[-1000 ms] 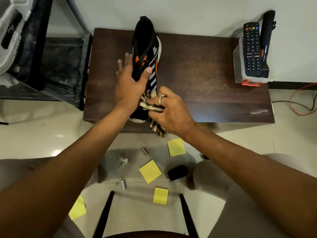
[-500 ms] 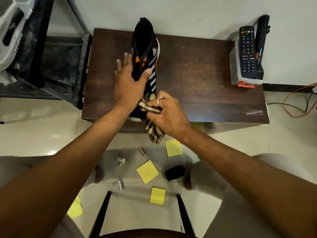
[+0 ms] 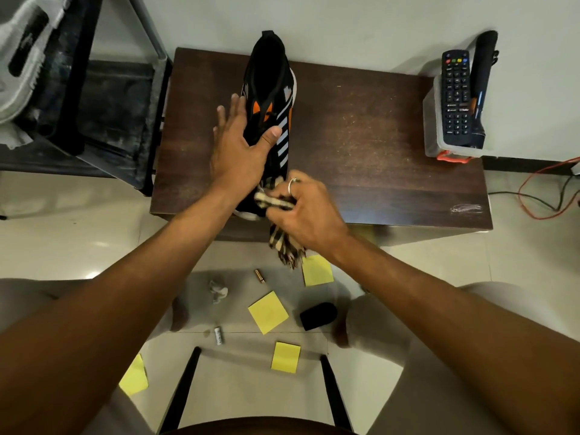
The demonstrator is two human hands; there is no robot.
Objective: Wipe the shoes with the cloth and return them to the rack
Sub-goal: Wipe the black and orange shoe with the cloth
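Observation:
A black shoe (image 3: 270,89) with orange patches and white stripes lies lengthwise on the dark wooden table (image 3: 361,146), its toe toward me. My left hand (image 3: 240,149) holds it from the left side, fingers straight along it and thumb across the top. My right hand (image 3: 301,211) grips a bunched striped beige and brown cloth (image 3: 287,246) against the toe. The cloth's loose end hangs over the table's front edge. The toe itself is hidden by both hands.
A dark metal rack (image 3: 103,98) stands left of the table, with a white shoe (image 3: 22,54) at the top left. A plastic holder with a remote (image 3: 455,92) sits at the table's right end. Yellow sticky notes (image 3: 268,312), batteries and a black object (image 3: 318,315) lie on the floor.
My right hand with the cloth has shifted only slightly at the toe. My left hand stays on the shoe, and the shoe has not moved.

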